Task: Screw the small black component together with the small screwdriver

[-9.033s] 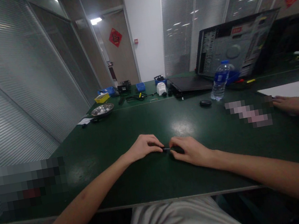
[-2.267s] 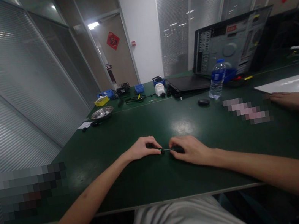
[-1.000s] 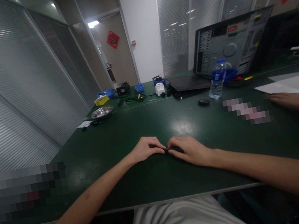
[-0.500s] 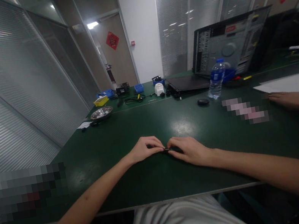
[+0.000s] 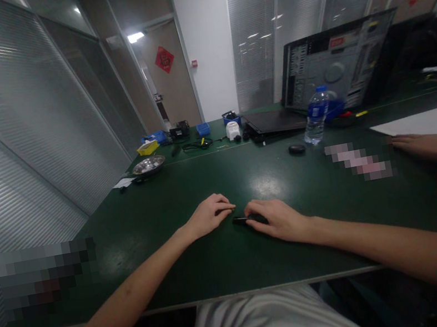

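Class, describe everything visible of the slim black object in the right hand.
The slim black object looks hard and smooth, with a small pale glint. It lies roughly level, on or just above the green table, its exposed end pointing left. The right hand grips it, hiding part of it.

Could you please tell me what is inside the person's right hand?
A slim black object sticks out from the right hand; whatever lies deeper in the palm is covered.

The wearer's two bare hands (image 5: 209,214) (image 5: 277,217) lie nearer than one clear, blue-capped plastic bottle (image 5: 314,118). Left of the bottle sit three blue plastic bins (image 5: 203,130), one yellow plastic tray (image 5: 148,148) and one round metal dish (image 5: 148,166).
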The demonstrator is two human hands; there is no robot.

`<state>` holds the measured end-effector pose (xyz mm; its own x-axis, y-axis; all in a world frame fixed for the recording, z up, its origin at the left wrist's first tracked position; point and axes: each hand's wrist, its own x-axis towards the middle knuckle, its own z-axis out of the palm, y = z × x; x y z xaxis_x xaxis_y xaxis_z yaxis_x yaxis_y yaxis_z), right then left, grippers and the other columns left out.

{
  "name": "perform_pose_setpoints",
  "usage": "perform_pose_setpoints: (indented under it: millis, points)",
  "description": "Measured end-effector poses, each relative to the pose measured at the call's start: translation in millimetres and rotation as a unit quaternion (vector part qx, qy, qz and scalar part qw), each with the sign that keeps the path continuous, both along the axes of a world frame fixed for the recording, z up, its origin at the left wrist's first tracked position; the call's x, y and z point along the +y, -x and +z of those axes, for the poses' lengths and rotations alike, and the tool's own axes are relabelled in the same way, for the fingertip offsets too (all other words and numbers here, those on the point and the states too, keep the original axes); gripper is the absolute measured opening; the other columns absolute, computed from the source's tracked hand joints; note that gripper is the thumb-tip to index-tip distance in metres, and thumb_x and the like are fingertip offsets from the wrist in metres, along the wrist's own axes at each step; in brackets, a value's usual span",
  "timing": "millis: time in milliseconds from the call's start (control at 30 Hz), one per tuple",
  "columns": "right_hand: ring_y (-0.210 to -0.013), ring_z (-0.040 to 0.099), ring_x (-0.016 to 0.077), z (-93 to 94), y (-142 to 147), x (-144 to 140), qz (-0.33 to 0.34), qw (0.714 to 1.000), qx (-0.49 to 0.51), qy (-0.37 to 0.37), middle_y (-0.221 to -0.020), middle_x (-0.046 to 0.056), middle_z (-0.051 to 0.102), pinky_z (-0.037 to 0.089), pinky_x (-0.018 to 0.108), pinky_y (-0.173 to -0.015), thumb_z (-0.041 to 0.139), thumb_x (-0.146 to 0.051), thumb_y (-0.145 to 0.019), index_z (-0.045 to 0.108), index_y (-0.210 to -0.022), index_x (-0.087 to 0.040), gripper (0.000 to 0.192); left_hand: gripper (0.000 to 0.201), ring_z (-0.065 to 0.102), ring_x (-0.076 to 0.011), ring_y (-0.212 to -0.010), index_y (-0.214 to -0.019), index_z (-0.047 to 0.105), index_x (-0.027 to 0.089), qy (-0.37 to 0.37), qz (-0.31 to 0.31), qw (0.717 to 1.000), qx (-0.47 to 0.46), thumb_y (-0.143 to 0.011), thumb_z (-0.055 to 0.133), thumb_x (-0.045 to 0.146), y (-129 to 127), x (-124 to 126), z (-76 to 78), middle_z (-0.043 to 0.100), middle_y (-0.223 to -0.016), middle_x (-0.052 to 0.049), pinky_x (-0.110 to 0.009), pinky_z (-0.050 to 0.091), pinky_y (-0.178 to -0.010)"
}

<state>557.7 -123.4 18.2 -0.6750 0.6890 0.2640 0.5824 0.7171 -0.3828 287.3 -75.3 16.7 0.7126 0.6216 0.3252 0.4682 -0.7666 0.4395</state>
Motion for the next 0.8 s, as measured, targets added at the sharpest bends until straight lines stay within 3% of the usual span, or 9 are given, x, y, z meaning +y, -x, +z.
perform_pose_setpoints:
  millis: [167,333,500,800]
  points:
    - [-0.088,0.065,0.0189,2.7,0,-2,0.0,1.0,-0.001,0.002,-0.107,0.004,0.068,0.047,0.03,-0.077,0.053,-0.036,-0.103,0.059,-0.115,-0.023,0.019,0.03,0.059,-0.0225,-0.115,-0.123,0.073,0.024,0.042,-0.04,0.998,-0.026,-0.1,0.055,0.019,-1,-8,11.7,0.066,-0.119,-0.009,-0.037,0.045,-0.103]
    - [-0.093,0.066,0.0199,1.1,-1,-1,0.0,1.0,0.007,0.002,-0.111,0.005,0.068,0.049,0.031,-0.08,0.055,-0.035,-0.102,0.06,-0.116,-0.023,0.02,0.028,0.057,-0.0244,-0.12,-0.12,0.073,0.024,0.072,-0.108,0.991,-0.029,-0.093,0.07,0.03,-10,-18,18.6,0.066,-0.124,-0.01,-0.039,0.043,-0.108]
    - [-0.09,0.065,0.0194,-0.3,-1,1,-0.004,1.0,0.015,-0.004,-0.108,0.005,0.068,0.048,0.031,-0.078,0.053,-0.036,-0.102,0.06,-0.114,-0.023,0.019,0.019,0.057,-0.0241,-0.122,-0.11,0.076,0.024,0.055,-0.076,0.995,-0.042,-0.094,0.071,0.031,-8,-13,15.1,0.066,-0.125,-0.009,-0.041,0.043,-0.108]
    - [-0.088,0.064,0.0189,2.5,-2,0,-0.015,1.0,0.013,0.003,-0.106,0.004,0.068,0.047,0.03,-0.077,0.054,-0.037,-0.102,0.06,-0.113,-0.023,0.019,0.025,0.066,-0.0199,-0.106,-0.118,0.074,0.022,0.101,-0.011,0.995,0.0,-0.098,0.064,0.033,20,10,18.8,0.072,-0.115,-0.007,-0.033,0.049,-0.095]
